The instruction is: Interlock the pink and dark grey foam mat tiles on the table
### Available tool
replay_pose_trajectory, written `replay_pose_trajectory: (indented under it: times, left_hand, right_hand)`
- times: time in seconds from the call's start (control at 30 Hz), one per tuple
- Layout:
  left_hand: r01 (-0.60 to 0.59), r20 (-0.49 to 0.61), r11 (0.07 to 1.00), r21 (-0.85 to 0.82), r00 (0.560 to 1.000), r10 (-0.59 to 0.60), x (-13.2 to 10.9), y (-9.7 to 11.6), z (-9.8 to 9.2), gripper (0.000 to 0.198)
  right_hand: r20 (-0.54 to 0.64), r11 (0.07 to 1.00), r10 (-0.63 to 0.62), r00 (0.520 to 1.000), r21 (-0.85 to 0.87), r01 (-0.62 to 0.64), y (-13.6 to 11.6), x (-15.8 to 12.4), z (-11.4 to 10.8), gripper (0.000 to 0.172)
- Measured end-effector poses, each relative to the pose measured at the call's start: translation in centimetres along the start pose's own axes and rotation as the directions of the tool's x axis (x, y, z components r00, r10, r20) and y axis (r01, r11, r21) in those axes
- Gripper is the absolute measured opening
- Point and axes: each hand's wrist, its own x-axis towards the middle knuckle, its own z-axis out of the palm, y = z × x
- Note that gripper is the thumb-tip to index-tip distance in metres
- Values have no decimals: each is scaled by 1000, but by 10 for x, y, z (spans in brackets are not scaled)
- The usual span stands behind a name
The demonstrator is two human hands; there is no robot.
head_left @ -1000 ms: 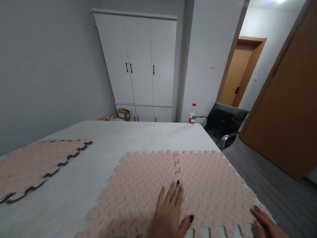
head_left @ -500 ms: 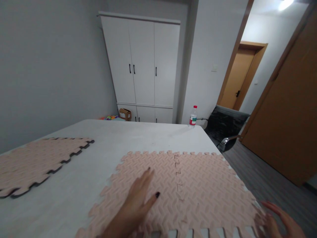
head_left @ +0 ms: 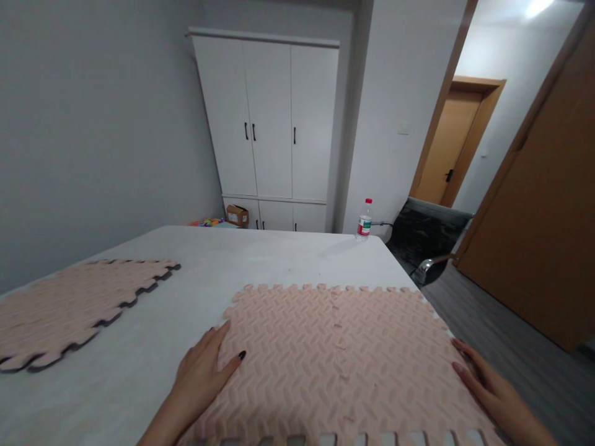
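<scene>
Two pink foam puzzle mats (head_left: 334, 359) lie joined side by side on the white table (head_left: 251, 254), their toothed seam running down the middle. My left hand (head_left: 204, 371) lies flat and open on the left edge of the left mat, fingers stretched forward, thumb on the foam. At the right edge of the right mat, my right hand (head_left: 488, 384) rests flat with its fingers extended along the mat's border.
A stack of pink mats (head_left: 74, 303) with dark undersides lies at the table's left. A water bottle (head_left: 364, 218) stands at the far right corner. Beyond are a white cabinet (head_left: 274, 124), a black chair (head_left: 427, 238), a cardboard box (head_left: 237, 215) and wooden doors (head_left: 534, 210).
My left hand slid from the middle seam to the left edge of the joined mats. My right hand moved up along the right edge. The seam now looks closed.
</scene>
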Motion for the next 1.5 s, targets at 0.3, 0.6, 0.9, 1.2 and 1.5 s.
replay_pose_trajectory:
  times: [0.3,0.6,0.9,1.2,1.5]
  left_hand:
    - [74,102,982,173,991,-92,-12,23,-15,66]
    - [-517,-48,845,139,849,527,-52,159,14,47]
    - [-560,-348,787,260,705,617,-63,202,34,43]
    - [-611,-341,745,267,664,666,-63,199,31,42]
    - [-622,-323,754,211,684,654,-76,195,31,41]
  right_hand:
    - [18,960,-122,992,-252,122,2,21,-9,59]
    - [258,775,-561,786,-168,609,-216,111,64,56]
    - [309,818,-477,823,-187,544,-231,109,161,69]
    - [231,857,-382,895,-273,436,-239,92,169,73]
    - [276,809,-437,856,-297,508,-232,80,156,63]
